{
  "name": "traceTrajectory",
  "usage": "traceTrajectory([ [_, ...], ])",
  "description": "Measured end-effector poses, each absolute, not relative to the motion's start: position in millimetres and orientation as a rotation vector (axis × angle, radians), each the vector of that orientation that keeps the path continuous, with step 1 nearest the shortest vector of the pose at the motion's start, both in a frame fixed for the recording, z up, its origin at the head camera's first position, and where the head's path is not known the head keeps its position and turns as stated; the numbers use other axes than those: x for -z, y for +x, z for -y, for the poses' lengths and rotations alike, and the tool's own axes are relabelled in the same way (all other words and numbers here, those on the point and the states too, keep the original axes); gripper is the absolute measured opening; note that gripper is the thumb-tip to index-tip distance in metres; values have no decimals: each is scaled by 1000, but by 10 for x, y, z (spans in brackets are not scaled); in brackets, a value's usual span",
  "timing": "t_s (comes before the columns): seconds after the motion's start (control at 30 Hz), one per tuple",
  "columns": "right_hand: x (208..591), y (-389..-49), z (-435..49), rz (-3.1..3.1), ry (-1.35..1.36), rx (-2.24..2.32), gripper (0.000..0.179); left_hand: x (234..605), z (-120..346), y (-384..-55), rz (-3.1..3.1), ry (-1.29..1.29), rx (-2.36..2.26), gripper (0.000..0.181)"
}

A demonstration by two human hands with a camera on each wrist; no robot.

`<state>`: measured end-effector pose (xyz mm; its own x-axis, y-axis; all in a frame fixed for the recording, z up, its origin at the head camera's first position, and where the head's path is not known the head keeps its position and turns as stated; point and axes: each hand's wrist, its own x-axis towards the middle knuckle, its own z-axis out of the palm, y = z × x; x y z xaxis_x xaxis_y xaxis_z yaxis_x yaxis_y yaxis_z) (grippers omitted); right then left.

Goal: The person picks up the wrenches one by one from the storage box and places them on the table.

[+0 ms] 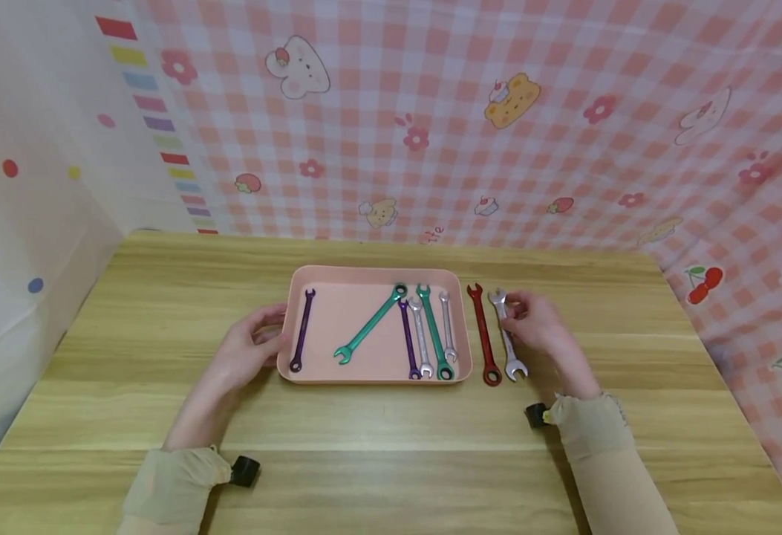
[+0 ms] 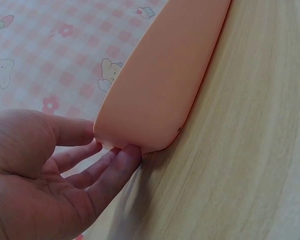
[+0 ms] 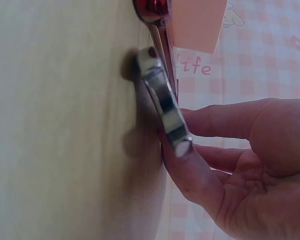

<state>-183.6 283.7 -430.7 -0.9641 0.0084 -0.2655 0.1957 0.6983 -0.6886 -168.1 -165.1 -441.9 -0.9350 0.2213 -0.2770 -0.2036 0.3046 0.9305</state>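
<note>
At the left end of the pink tray point(image 1: 373, 382), my left hand point(image 1: 246, 348) holds the end wall. In the left wrist view its digits meet the tray's outer wall point(image 2: 155, 75) at the rim and near the bottom edge. My right hand point(image 1: 538, 323) pinches a silver open-end wrench point(image 1: 509, 345) to the right of the tray. The right wrist view shows that wrench point(image 3: 165, 102) at a slant by the tabletop, with its near end toward the camera. Just left of it lies a red combination wrench point(image 1: 484, 338).
Inside the tray, a purple wrench point(image 1: 302, 334) lies at the left and a green wrench point(image 1: 372, 325) lies diagonally. Several purple, silver and green wrenches point(image 1: 434, 334) lie toward its right end. The wooden table point(image 1: 391, 461) meets a pink checked cloth point(image 1: 377, 148) behind.
</note>
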Motion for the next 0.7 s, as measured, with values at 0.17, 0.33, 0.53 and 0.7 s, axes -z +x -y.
traceTrajectory([
  [0.17, 4294, -1835, -2835, -2659, 169, 1099, 52, 4422, 1652, -1687, -2236, 29, -1653, 57],
  [0.33, 4298, -1841, -2838, -2667, 171, 1068, 50, 4415, 1653, -1684, -2232, 28, -1656, 57],
  [0.53, 4310, -1848, -2844, -2654, 171, 1089, 48, 4407, 1647, -1685, -2223, 24, -1662, 57],
  [0.7, 4304, -1841, -2841, -2651, 185, 1094, 47, 4401, 1643, -1680, -2210, 14, -1675, 57],
])
